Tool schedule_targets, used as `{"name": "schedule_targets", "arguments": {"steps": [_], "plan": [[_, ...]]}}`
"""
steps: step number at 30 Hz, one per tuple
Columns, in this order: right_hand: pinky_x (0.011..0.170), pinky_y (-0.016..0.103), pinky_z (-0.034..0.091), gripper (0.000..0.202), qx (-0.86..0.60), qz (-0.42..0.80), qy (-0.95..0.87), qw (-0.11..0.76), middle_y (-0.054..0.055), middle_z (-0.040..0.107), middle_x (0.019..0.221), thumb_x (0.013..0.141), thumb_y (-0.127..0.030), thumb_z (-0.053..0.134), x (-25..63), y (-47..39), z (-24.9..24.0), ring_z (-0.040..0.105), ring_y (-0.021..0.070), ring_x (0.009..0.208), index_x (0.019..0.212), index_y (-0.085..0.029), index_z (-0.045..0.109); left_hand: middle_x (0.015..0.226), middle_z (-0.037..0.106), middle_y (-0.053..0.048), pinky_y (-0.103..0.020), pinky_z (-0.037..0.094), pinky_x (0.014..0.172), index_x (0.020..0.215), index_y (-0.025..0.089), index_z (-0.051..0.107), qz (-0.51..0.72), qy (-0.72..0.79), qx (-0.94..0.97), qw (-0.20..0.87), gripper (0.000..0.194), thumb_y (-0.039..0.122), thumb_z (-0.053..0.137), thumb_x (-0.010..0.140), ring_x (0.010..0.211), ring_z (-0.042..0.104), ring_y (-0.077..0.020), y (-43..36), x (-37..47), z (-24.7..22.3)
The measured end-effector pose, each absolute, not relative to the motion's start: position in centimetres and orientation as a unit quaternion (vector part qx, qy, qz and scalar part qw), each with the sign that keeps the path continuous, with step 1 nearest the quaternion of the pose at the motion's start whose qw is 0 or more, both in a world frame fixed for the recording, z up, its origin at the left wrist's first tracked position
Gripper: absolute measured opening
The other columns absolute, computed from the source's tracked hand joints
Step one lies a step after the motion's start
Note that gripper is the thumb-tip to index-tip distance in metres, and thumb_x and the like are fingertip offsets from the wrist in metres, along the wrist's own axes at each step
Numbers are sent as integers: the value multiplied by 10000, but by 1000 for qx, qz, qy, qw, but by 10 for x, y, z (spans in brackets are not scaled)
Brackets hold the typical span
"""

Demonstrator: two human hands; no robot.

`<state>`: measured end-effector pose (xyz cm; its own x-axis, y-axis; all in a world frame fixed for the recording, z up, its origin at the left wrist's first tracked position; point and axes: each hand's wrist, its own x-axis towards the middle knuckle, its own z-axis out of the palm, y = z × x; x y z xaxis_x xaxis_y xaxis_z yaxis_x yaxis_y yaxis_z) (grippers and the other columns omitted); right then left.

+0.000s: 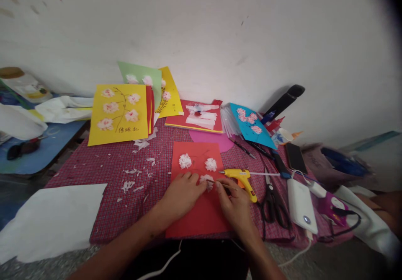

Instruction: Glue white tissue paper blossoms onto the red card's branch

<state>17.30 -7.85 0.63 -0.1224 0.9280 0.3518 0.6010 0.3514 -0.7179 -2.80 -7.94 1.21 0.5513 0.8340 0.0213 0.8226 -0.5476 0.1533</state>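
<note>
A red card (194, 219) lies on the checked tablecloth in front of me, with white paper flowers on it. One flower (185, 161) is at the upper left and another (210, 164) at the upper right. A third, lower flower (206, 179) sits between my hands, partly covered. My left hand (182, 192) rests flat on the card, thumb stretched to that flower's edge. My right hand (234, 202) pinches a thin brown stick (224, 185), its tip at the lower flower. Faint dark branch lines run between the upper flowers.
Right of the card are a yellow glue gun (237, 173), black scissors (272, 202), a white power bank (302, 206) and a phone (295, 157). Finished flower cards (117, 114) lean at the back left. Paper scraps (128, 186) litter the cloth; a white sheet (59, 221) hangs over the left edge.
</note>
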Motion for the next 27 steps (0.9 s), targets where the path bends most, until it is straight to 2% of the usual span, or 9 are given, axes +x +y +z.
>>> {"name": "schedule_targets", "arguments": {"steps": [9,22,27], "plan": [[711,310,576,174,-542,197,-716,392,36,790,858,979,-285,576,176,-84,8,747,208,770,933,-243,738,1066,645,-81,-376,480,827,1218,197,612,32,466,882,65,255,179,454,1020,986,599,-271,-76,-27,15],[732,319,589,150,-537,167,-722,402,41,789,872,969,-263,592,180,-82,4,750,205,777,938,-221,732,1054,639,-75,-378,467,828,1261,224,604,38,473,878,65,281,189,484,1008,981,589,-275,-76,-28,12],[687,270,587,129,-483,175,-750,415,27,771,883,963,-181,606,195,-99,14,735,172,741,1035,-231,700,1048,638,-63,-368,469,812,1264,239,598,42,471,879,65,284,188,495,1004,978,588,-274,-76,-29,12]]}}
